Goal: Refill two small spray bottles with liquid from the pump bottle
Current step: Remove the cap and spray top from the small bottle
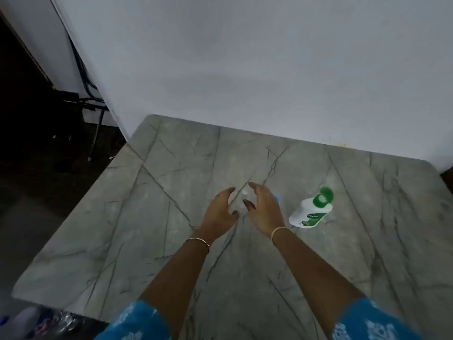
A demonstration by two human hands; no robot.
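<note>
Hands both spread: your left hand (pixel 220 208) and right hand (pixel 264 207) face each other, fingers loosely curved, gripping nothing. Between the fingertips sits a faint clear shape with a pale cap, probably one spray bottle (pixel 244 192); blur prevents certainty. Just outside your right fingers stands the pump bottle (pixel 309 213). Risk: closing on so light a bottle may tip it; your right wrist could clip the pump bottle.

A grey veined marble tabletop (pixel 122 217) bears a white, green-capped pump bottle (pixel 310 212) toward its right.
</note>
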